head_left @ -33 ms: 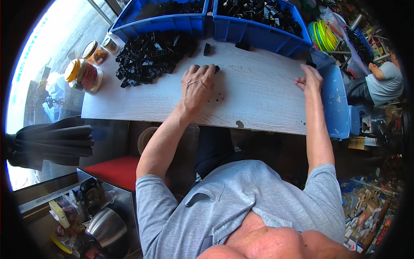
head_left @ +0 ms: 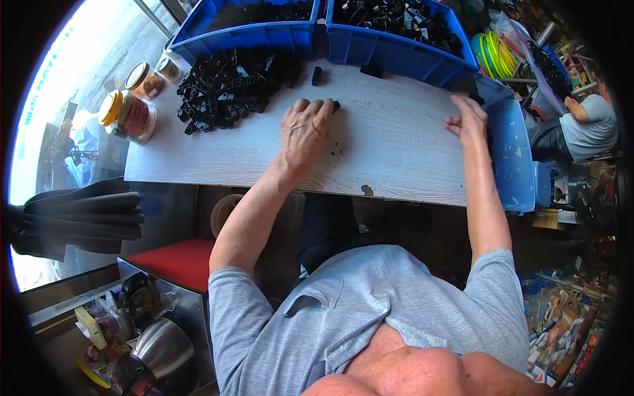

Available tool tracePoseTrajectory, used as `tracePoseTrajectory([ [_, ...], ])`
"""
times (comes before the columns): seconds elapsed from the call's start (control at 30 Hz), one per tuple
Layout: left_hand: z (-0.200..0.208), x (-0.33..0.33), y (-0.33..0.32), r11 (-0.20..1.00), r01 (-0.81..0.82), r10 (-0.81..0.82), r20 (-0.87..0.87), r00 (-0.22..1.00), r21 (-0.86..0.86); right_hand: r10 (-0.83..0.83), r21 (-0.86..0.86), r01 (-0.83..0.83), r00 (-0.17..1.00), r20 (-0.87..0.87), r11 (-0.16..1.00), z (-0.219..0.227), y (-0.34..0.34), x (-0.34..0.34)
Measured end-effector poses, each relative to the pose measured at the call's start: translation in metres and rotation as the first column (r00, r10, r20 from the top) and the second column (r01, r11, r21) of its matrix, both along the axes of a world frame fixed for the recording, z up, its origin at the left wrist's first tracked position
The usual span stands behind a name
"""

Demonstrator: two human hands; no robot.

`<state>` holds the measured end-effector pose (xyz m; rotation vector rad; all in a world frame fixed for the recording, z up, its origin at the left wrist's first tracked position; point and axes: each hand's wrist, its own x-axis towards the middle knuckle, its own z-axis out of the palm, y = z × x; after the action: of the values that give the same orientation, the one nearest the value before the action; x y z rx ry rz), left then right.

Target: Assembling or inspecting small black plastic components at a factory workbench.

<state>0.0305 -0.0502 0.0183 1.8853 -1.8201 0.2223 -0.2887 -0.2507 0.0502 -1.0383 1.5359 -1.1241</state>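
On the pale wood-grain desk (head_left: pixel 396 158), the left hand (head_left: pixel 306 132) lies palm down with its fingers spread loosely, the fingertips touching a small black part (head_left: pixel 335 104). Left of that hand, and beyond it, a heap of black plastic clips (head_left: pixel 228 89) covers the desk's far corner. Another single black piece (head_left: pixel 317 76) sits just beyond the hand, near the two blue bins (head_left: pixel 396 53) along the far edge. The right hand (head_left: pixel 467 122) rests at the right end of the desk, fingers curled loosely, beside a blue tray (head_left: pixel 512 155); whether it pinches anything I cannot tell. Two yellow-lidded jars (head_left: pixel 129 113) stand left of the heap.
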Motion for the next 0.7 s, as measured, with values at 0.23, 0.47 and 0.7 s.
tracePoseTrajectory([
  [0.23,-0.009,-0.017,-0.014,0.982,0.074,-0.081,-0.036,0.996,-0.174,0.429,0.035,-0.429,0.891,-0.152,0.903,0.004,0.02,0.113],
  [0.47,-0.005,-0.015,-0.015,0.978,0.068,-0.096,-0.138,0.986,-0.199,0.492,0.049,-0.505,0.809,-0.322,0.862,-0.001,0.013,0.163],
  [0.7,-0.008,-0.002,-0.019,0.988,-0.048,-0.03,-0.481,0.876,-0.149,0.561,0.19,-0.534,0.817,-0.133,0.824,0.0,0.017,0.147],
])
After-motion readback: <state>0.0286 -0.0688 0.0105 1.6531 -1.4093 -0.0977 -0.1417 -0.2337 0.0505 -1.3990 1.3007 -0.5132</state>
